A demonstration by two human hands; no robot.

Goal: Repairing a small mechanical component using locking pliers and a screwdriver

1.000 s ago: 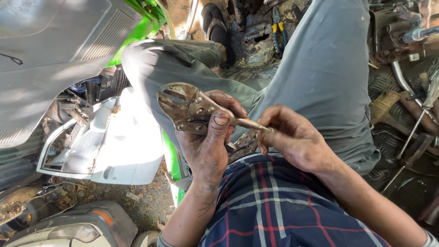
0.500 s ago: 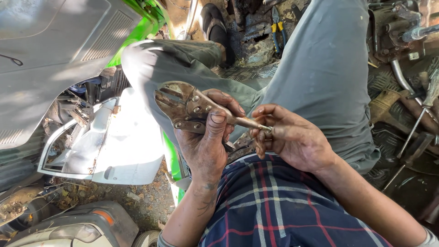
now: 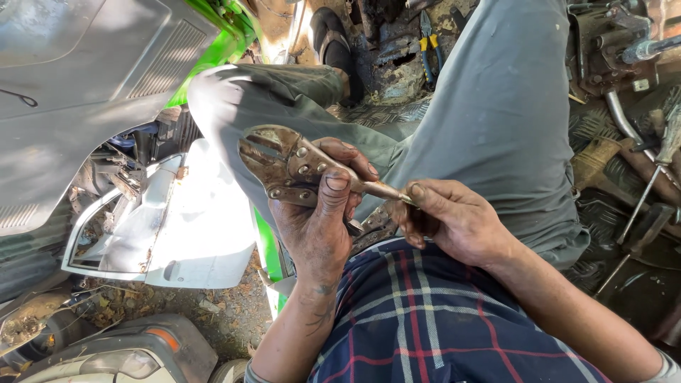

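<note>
head-worn view, facing steeply down, close over lap

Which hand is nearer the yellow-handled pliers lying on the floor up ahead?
Right. The right hand, pinching the rusty locking pliers' handle end, sits below the yellow-handled pliers; the left hand, gripping the body, is farther left.

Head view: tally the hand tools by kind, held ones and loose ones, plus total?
Locking pliers, rusty, held in the left hand with the right hand at the handle end: 1
Yellow-handled pliers on the floor: 1
Hammer at right: 1
Total: 3
</note>
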